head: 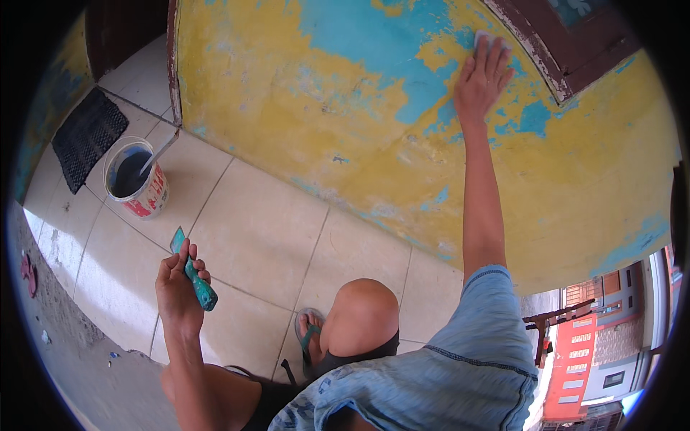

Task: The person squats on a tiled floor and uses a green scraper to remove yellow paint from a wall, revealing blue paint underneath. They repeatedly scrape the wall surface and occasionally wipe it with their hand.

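Observation:
My left hand (pixel 180 285) holds a putty knife (pixel 200 285) with a paint-stained green handle, its blade pointing up and away over the tiled floor. With my right arm stretched out, my right hand (pixel 480 86) lies nearly flat on the wall (pixel 323 124), near the corner of a brown frame. A whitish pad or sheet (pixel 483 37) shows under its fingertips; its kind cannot be told. The wall has yellow paint, worn or peeled to blue in large patches.
A plastic bucket (pixel 145 202) holding dark liquid and a stick stands on the floor tiles (pixel 259 215) at the left. Behind it lies a dark woven mat (pixel 89 137) by a doorway. The peeling wooden frame (pixel 531 48) is at the upper right. My sandalled foot (pixel 311 328) rests below.

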A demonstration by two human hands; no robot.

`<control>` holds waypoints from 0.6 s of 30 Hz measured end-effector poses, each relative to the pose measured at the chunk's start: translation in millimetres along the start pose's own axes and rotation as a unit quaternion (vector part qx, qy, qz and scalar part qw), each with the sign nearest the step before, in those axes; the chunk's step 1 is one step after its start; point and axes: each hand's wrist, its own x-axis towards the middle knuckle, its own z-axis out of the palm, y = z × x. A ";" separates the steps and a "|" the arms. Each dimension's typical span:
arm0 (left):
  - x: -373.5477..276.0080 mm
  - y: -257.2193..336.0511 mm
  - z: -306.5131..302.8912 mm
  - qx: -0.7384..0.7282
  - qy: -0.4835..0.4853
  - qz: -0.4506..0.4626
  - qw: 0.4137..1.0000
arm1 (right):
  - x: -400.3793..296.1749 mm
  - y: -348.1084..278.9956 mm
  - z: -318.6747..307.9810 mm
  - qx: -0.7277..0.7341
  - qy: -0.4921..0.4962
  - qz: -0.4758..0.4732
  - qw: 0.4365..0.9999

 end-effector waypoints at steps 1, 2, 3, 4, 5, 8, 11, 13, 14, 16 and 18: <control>-9.1 2.9 9.2 -0.006 -0.004 -0.001 1.000 | -19.7 38.1 -20.1 -0.052 0.018 0.050 0.997; -11.6 3.7 17.0 -0.015 -0.015 -0.003 1.000 | -36.4 81.7 -44.5 -0.121 0.031 0.110 0.986; -11.6 5.3 19.0 -0.014 -0.020 0.000 1.000 | -53.3 119.6 -61.6 -0.150 0.039 0.196 0.968; -10.7 6.6 15.1 -0.008 -0.016 0.008 1.000 | -54.5 120.5 -59.7 -0.141 0.062 0.241 0.958; -5.7 6.5 9.3 -0.003 -0.013 0.016 1.000 | -52.8 123.1 -57.3 -0.132 0.086 0.285 0.946; 13.0 2.5 -8.3 0.002 -0.024 0.004 1.000 | -8.1 72.8 -19.5 -0.095 0.136 0.292 0.942; 15.6 8.0 -7.1 -0.002 -0.021 -0.011 1.000 | 40.3 -71.1 35.1 0.080 0.057 0.116 0.988; 17.2 7.1 -9.2 -0.019 -0.022 -0.022 0.999 | 37.1 -92.8 48.8 0.095 0.008 -0.026 0.995; 15.1 8.8 -9.4 -0.020 -0.017 -0.017 0.999 | 37.4 -80.5 45.5 0.087 -0.011 -0.076 0.993; 7.9 14.1 -7.9 -0.025 -0.007 -0.002 1.000 | 26.0 -34.7 28.2 0.042 0.001 -0.091 0.995; 4.5 21.0 -9.9 -0.052 -0.017 -0.002 0.998 | -2.8 40.4 -17.1 -0.074 0.022 0.006 0.997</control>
